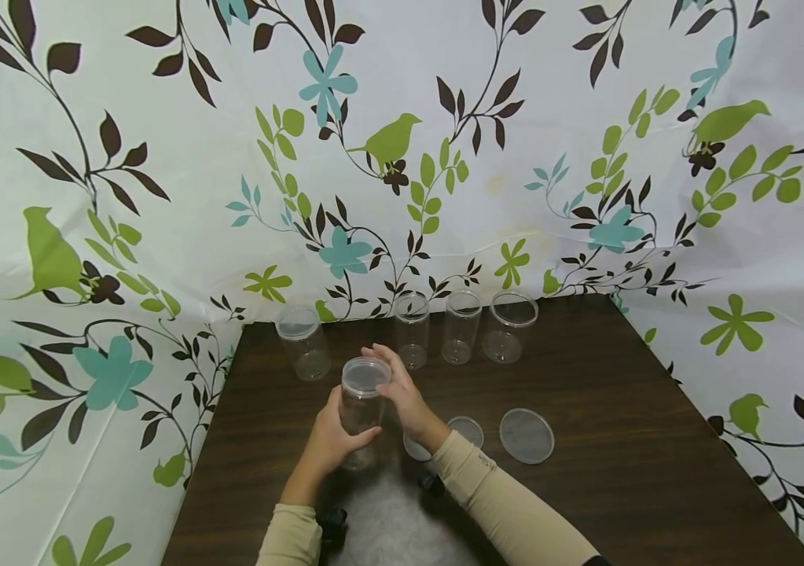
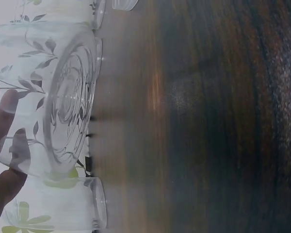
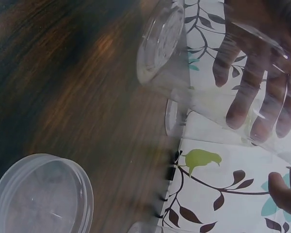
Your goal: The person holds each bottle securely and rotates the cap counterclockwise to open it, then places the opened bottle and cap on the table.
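Note:
A clear plastic jar point(image 1: 359, 414) with a translucent lid point(image 1: 366, 374) on top is held near the middle of the table. My left hand point(image 1: 336, 437) grips its side, thumb across the front. At the top, my right hand point(image 1: 405, 399) holds the lid by its edge, fingers on the far side and thumb on the near side. The left wrist view shows the jar's round base point(image 2: 70, 104) raised off the tabletop. Through the clear wall in the right wrist view, the left hand's fingers point(image 3: 254, 92) wrap round the jar.
Toward the back left stands a lidded jar point(image 1: 311, 350). Three jars without lids, among them a wide one point(image 1: 504, 338), line the back edge by the patterned cloth point(image 1: 402, 196). Loose lids lie right of the hands, one point(image 1: 526, 435) farthest out on the dark wooden table point(image 1: 628, 440).

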`<state>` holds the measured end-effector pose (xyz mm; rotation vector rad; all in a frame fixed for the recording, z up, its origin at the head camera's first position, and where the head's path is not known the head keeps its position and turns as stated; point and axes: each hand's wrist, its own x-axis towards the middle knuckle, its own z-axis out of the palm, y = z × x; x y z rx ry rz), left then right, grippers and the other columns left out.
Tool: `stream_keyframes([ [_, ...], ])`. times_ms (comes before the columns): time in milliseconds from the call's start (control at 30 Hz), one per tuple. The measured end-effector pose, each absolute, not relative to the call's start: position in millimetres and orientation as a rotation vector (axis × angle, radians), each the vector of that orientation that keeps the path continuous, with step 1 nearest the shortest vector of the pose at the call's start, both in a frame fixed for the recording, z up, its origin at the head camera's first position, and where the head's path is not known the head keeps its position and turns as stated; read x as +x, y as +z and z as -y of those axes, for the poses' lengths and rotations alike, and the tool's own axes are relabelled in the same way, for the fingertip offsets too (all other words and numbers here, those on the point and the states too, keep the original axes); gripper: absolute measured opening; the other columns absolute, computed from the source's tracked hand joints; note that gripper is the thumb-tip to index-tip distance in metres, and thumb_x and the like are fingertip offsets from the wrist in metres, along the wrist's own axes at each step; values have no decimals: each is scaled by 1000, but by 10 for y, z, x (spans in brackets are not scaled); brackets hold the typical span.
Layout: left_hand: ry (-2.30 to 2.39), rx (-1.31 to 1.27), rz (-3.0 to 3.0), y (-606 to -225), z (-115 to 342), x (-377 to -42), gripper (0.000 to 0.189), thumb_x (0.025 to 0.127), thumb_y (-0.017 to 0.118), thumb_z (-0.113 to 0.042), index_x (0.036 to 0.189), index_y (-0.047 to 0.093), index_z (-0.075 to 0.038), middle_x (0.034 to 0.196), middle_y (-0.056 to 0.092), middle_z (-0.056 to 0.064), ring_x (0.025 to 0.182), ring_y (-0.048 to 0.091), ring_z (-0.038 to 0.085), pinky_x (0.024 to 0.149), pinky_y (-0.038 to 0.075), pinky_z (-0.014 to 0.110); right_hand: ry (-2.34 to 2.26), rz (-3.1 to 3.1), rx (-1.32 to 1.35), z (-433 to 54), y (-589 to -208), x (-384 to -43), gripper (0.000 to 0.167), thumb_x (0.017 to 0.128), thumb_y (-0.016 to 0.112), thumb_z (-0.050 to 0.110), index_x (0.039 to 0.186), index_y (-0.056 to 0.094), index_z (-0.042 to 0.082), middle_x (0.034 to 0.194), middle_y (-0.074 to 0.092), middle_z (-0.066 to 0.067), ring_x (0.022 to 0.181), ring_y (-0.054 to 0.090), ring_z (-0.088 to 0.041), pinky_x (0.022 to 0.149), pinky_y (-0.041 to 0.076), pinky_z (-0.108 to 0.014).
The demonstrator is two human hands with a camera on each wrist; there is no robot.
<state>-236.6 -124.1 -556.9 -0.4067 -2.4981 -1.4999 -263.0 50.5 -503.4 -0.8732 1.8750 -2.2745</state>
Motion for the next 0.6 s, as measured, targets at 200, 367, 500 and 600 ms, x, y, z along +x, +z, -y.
stream_keyframes([
  [200, -1516, -363, 2455, -5577, 1256, -2371, 89, 70, 93, -23, 139, 44, 4, 121, 66, 20, 109, 64, 34, 94, 49, 55, -2262, -2123, -825, -492, -5051, -2581, 59, 100, 50, 3, 151, 23, -8, 154, 32, -30, 138, 36, -46, 106, 42, -38],
  [367, -1520, -302, 2462, -5575, 1283, -2382, 90, 71, 92, -24, 141, 43, 3, 124, 65, 21, 112, 63, 36, 96, 48, 55, -2235, -2358, -727, -463, -5067, -2530, 59, 94, 63, 2, 145, 35, -5, 138, 46, -25, 126, 47, -42, 104, 44, -55],
  [500, -1525, -286, 2475, -5564, 1295, -2383, 90, 71, 92, -24, 142, 42, 2, 126, 64, 22, 115, 62, 37, 97, 47, 56, -2207, -2397, -656, -439, -5068, -2508, 64, 89, 67, -1, 145, 36, -6, 134, 46, -26, 124, 46, -38, 103, 43, -58],
  [600, -1515, -297, 2477, -5554, 1290, -2387, 90, 71, 92, -24, 141, 43, 3, 129, 63, 23, 116, 62, 38, 98, 46, 56, -2197, -2387, -629, -430, -5071, -2508, 66, 88, 67, -4, 145, 34, -8, 134, 43, -29, 124, 43, -40, 103, 42, -60],
])
